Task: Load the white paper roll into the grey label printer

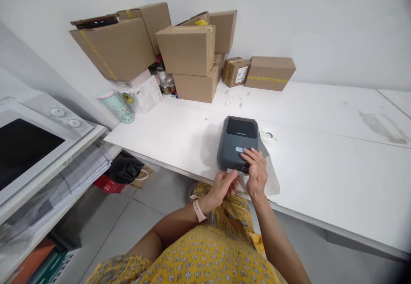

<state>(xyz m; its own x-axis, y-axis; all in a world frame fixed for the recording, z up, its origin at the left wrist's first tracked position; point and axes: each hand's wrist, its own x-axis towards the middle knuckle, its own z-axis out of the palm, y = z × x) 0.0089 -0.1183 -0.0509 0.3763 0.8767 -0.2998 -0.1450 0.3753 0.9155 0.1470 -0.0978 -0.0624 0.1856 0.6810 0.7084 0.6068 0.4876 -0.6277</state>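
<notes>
Where the right grip (258,169) rests, the dark device (230,148) lies partly beneath.

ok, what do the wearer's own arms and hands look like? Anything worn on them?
Left hand and right hand are both ungloved, forearms uncovered. A pale pink strap circles the left wrist; no band shows on the right. The top is yellow with a small grey-and-white print. No cables visible on either arm.

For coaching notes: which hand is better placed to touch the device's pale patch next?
Probably the right hand: it rests on the device beside the pale patch; the left hand sits lower, farther from it.
</notes>
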